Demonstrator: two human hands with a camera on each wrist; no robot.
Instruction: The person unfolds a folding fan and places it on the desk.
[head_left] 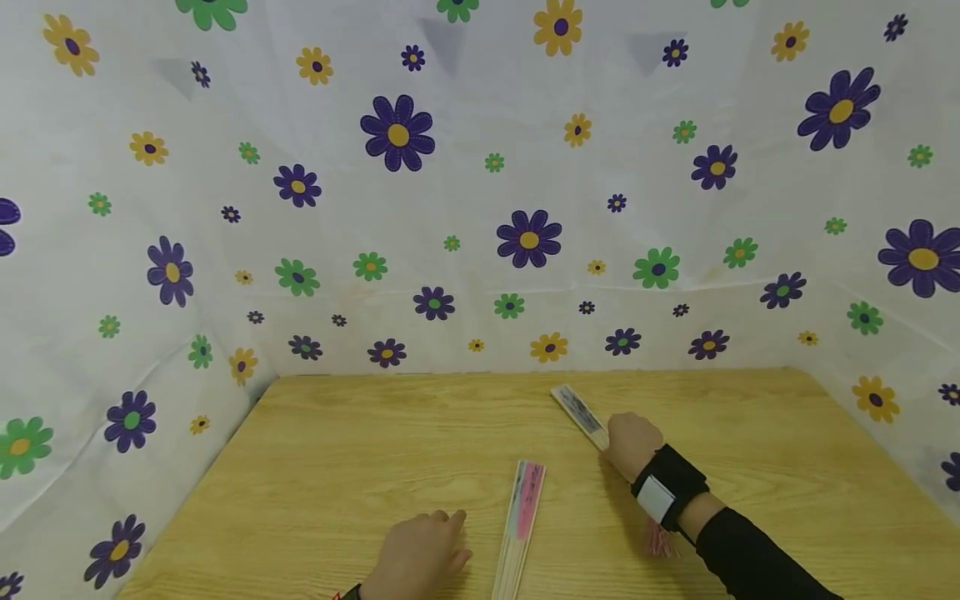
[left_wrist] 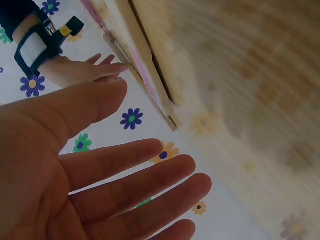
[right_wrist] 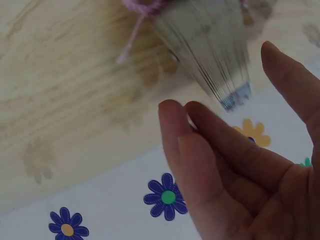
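Two folded fans lie on the wooden table. The nearer fan [head_left: 527, 500], with a pink and pale leaf, lies lengthwise near the middle. My left hand [head_left: 420, 552] hovers to its left with fingers spread and nothing held; the left wrist view shows its palm and straight fingers. The farther fan [head_left: 581, 414], with a dark picture on its leaf, slants beneath my right hand [head_left: 633, 447]. In the right wrist view that fan's slats [right_wrist: 205, 45] show just beyond my parted thumb and loosely bent fingers, with a gap between them. A pink tassel [head_left: 660, 540] hangs near the right wrist.
A white cloth [head_left: 465, 200] printed with purple, yellow and green flowers stands behind the table [head_left: 360, 450] and along both sides. A black strap [head_left: 670, 487] with a white patch is round the right wrist.
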